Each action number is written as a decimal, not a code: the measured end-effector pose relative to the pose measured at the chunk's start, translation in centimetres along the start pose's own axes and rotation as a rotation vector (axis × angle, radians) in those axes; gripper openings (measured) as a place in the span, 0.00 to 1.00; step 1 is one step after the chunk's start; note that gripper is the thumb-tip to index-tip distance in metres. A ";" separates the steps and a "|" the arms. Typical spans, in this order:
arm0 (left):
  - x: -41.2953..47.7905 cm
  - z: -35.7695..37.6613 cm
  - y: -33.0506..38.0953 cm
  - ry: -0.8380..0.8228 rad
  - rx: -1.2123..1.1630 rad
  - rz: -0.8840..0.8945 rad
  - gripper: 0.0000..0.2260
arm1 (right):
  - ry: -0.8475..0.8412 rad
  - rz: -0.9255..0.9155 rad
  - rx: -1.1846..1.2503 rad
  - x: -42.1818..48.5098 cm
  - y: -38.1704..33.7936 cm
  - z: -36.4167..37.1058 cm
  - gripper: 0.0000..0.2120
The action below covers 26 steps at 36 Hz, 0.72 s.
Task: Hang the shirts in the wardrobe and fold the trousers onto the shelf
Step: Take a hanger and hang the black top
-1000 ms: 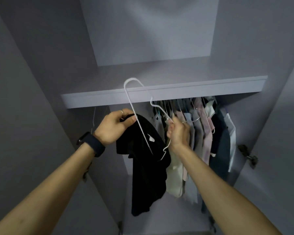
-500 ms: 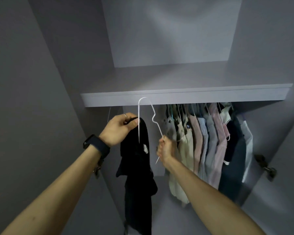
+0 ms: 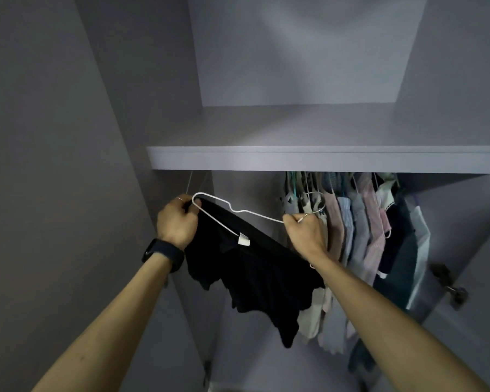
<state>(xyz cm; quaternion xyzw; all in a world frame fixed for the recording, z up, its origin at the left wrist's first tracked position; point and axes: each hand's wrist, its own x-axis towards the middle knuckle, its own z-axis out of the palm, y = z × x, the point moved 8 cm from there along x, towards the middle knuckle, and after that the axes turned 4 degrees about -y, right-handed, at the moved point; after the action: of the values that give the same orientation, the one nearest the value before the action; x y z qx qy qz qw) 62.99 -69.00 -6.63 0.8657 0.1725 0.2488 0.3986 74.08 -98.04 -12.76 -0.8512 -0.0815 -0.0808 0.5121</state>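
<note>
1. Two hands raised inside the wardrobe, just under the shelf [image 3: 294, 161] edge, both closed on something.
2. Left hand [image 3: 177, 223]: gripping the rounded end of the white hanger [image 3: 255, 214] together with a bunch of the black shirt [image 3: 255, 267].
3. Right hand [image 3: 306, 234]: wrapped round the wire near the hook, just beside the row of hung clothes [image 3: 362, 227].
4. Black shirt: slung between the two hands, under the tilted hanger, label showing by the lower wire. Looks only partly threaded, with fabric bunched at the left end.
5. Step in hand, by the look of it: fitting the shirt onto the hanger, not yet hanging it.
6. Next, probably: seat both shoulders over the wire, turn the hanger upright, then lift the hook to the rail, hidden behind the shelf edge, in the gap left of the hung clothes.
</note>
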 end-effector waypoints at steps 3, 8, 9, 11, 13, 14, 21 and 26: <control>0.1 2.2 1.7 -0.200 -0.216 0.073 0.05 | 0.096 0.052 0.121 0.3 1.0 -2.4 0.24; -0.4 5.1 7.0 -0.402 -0.152 0.241 0.06 | 0.240 0.220 0.543 0.7 1.6 -3.6 0.16; -0.5 5.5 8.1 -0.424 -0.125 0.267 0.06 | 0.244 0.269 0.705 0.9 1.4 -3.2 0.15; -0.7 5.7 10.3 -0.437 -0.074 0.315 0.06 | 0.208 0.298 0.960 1.4 0.1 -2.4 0.17; -0.9 5.3 12.5 -0.436 -0.017 0.370 0.07 | 0.168 0.245 1.019 1.9 -2.4 -2.1 0.16; -0.8 5.0 13.3 -0.434 0.003 0.390 0.07 | 0.157 0.219 1.009 2.0 -3.6 -2.0 0.15; -0.5 1.5 15.8 -0.466 -0.194 0.344 0.05 | 0.014 0.405 0.968 -0.7 -3.8 5.7 0.19; 0.4 -3.1 13.6 -0.333 -0.101 0.329 0.06 | 0.061 0.396 0.660 -3.0 1.7 6.6 0.16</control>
<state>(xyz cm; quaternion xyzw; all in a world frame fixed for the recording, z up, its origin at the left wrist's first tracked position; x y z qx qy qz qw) 62.92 -75.34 5.78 0.8903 -0.0515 0.1725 0.4183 71.87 -93.18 -17.89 -0.6371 0.0781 0.0248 0.7664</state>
